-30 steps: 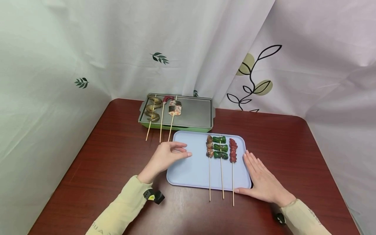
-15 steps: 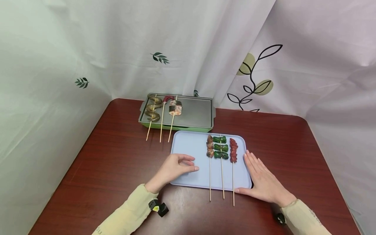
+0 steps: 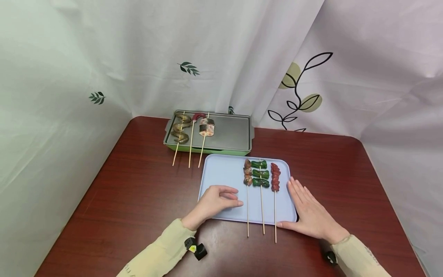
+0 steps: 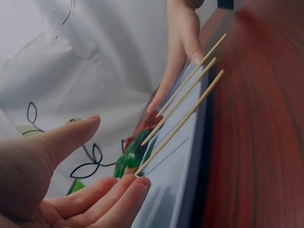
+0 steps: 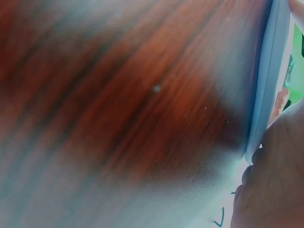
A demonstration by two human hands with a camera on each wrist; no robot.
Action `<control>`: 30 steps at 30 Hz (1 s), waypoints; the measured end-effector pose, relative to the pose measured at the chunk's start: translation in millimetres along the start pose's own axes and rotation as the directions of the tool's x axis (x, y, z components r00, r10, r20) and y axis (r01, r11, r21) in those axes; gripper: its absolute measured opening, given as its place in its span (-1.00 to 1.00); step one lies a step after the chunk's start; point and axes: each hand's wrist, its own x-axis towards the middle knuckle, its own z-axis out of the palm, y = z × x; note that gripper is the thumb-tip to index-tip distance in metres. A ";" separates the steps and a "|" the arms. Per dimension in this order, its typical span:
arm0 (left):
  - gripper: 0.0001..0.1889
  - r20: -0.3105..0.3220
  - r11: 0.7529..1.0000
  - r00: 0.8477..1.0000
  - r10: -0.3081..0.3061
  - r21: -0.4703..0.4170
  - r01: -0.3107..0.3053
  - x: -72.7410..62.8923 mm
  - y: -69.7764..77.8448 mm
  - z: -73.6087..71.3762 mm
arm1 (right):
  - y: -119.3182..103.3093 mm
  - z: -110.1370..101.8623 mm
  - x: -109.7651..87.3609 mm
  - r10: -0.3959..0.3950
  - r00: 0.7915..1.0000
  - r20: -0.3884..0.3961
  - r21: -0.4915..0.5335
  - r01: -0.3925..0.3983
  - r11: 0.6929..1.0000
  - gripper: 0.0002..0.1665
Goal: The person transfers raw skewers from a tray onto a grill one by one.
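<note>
My left hand [image 3: 217,202] hovers over the left front part of a pale blue tray [image 3: 221,169], thumb and fingers apart with nothing between them. Just right of its fingertips lies a skewer of brown pieces [image 3: 247,173]. Beside that are a green pepper skewer [image 3: 260,174] and a red meat skewer [image 3: 275,177], their sticks poking past the tray's front edge. The left wrist view shows the gap between thumb [image 4: 71,137] and fingers. At the tray's right front corner rests my right hand [image 3: 309,213], its fingers straight along the rim.
Behind the tray stands a grey grill pan [image 3: 230,132] on a green base. On its left side lie a skewer of curled olive-brown pieces [image 3: 180,127], a dark red curled one [image 3: 198,116] and a pale, dark-banded one [image 3: 206,127]. White curtains [image 3: 155,57] border the brown table [image 3: 138,184].
My left hand has moved right and toward the front edge of the tray, closer to the sticks. The right hand, tray and skewers have stayed in place.
</note>
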 end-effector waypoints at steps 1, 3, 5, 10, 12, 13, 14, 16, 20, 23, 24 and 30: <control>-0.52 0.009 1.000 1.000 -0.007 -0.001 0.007 0.3 -0.2 2.6 | 0.0 0.0 0.1 -0.001 1.000 -0.001 0.000 0.001 1.000 0.48; -0.52 0.027 1.000 0.999 -0.024 -0.012 0.025 0.8 0.1 7.0 | -0.2 0.0 0.2 -0.002 1.000 -0.004 0.001 0.002 1.000 0.48; -0.52 0.043 0.999 0.998 -0.045 -0.026 0.046 1.1 1.0 11.0 | -0.3 0.0 0.2 -0.003 1.000 -0.007 0.001 0.003 1.000 0.48; -0.52 0.083 0.992 0.994 -0.070 -0.097 0.078 2.0 1.9 20.5 | -0.9 -0.3 0.0 0.001 1.000 -0.008 0.005 -0.001 1.000 0.48; -0.52 0.103 0.986 0.992 -0.080 -0.138 0.093 2.0 1.6 24.7 | -1.0 -0.1 0.1 0.003 1.000 -0.006 0.006 -0.003 1.000 0.48; -0.53 0.112 0.982 0.990 -0.087 -0.158 0.104 1.8 1.3 26.7 | -1.0 -0.1 0.1 0.004 1.000 -0.005 0.006 -0.004 1.000 0.48; -0.53 0.121 0.977 0.988 -0.094 -0.180 0.115 1.5 1.2 28.6 | -1.1 0.0 0.0 0.004 1.000 -0.003 0.007 -0.004 1.000 0.48; -0.53 0.129 0.969 0.986 -0.108 -0.209 0.134 0.9 1.1 31.6 | -0.9 0.2 -0.1 0.006 1.000 0.000 0.005 -0.006 1.000 0.48; -0.53 0.139 0.958 0.983 -0.123 -0.243 0.154 0.4 1.4 34.9 | -0.5 0.3 -0.3 0.006 1.000 0.000 0.000 -0.006 1.000 0.48; -0.53 0.142 0.954 0.982 -0.122 -0.255 0.156 0.9 1.4 35.4 | -0.6 0.2 -0.3 0.008 1.000 0.000 0.000 -0.008 1.000 0.48; -0.52 0.143 0.953 0.982 -0.122 -0.258 0.156 1.2 1.2 35.4 | -0.8 0.1 -0.2 0.008 1.000 0.002 0.001 -0.008 1.000 0.48; -0.51 0.129 0.950 0.986 -0.105 -0.280 0.138 2.6 -0.4 36.2 | -0.9 -0.1 0.1 0.009 1.000 0.000 0.002 -0.009 1.000 0.48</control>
